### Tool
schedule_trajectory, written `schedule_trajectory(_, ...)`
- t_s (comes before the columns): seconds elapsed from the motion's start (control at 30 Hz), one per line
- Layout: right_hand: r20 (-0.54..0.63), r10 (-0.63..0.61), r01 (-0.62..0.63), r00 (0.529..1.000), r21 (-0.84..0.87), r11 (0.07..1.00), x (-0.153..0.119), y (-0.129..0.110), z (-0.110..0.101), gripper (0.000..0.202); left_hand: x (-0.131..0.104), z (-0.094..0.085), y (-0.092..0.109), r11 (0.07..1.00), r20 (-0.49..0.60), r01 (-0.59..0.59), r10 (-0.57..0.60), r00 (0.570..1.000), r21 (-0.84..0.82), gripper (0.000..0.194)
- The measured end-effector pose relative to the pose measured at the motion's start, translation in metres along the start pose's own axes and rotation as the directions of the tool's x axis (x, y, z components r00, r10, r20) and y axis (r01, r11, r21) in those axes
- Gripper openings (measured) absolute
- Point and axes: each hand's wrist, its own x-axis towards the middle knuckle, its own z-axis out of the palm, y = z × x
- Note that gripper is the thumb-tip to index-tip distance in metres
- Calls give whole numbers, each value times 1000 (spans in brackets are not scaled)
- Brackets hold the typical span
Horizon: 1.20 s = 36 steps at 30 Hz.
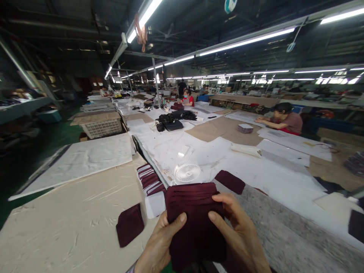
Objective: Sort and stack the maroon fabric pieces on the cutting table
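Observation:
Between my two hands I hold a stack of dark maroon fabric pieces, its layered edges showing along the top. My left hand grips the left side, thumb on the front face. On the right side, my right hand has its thumb on the front and a finger near the top edge. A maroon fabric piece lies flat to the left, next to a white card. Beyond that card is a row of maroon and white pieces. Another maroon piece rests beyond my right hand.
A small white fan stands on the white table just past the stack. Grey felt covers the near right. Black fabric and brown paper lie farther off. A co-worker leans over the table at right.

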Motion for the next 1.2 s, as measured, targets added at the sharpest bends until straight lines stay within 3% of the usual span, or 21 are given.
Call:
schedule_trajectory(0.2, 6, 66, -66, 998, 43, 997, -1, -2, 2, 29, 0, -3, 3, 998, 3, -11, 11, 1000, 67, 22)
schedule_trajectory(0.33, 38, 36, -38, 999, 45, 998, -1, 0, 1, 28, 1, -5, 5, 995, 46, -18, 14, 999, 96, 23)
schedule_trajectory(0.57, 85, -266, 277, 960, -158, 948, 5, -10, -4, 26, 2, -7, 7, 988, 109, -24, 7, 994, 151, 22)
schedule_trajectory(0.7, 140, -343, 366, 929, -218, 905, 11, -18, -5, 27, 1, -5, 10, 982, 169, -44, 13, 986, 181, 24)
schedule_trajectory(0.93, 85, -278, 289, 957, -164, 943, 11, -14, -1, 8, 3, -4, 12, 979, 182, -83, 49, 982, 187, 20)
schedule_trajectory(1.03, 38, -246, 248, 969, -91, 964, 6, -13, 4, 9, 5, -7, 11, 980, 159, -102, 75, 984, 173, 14)
schedule_trajectory(1.2, 23, -339, 339, 940, -151, 929, 1, -11, 5, 15, 5, -10, 7, 986, 148, -95, 74, 986, 140, 14)
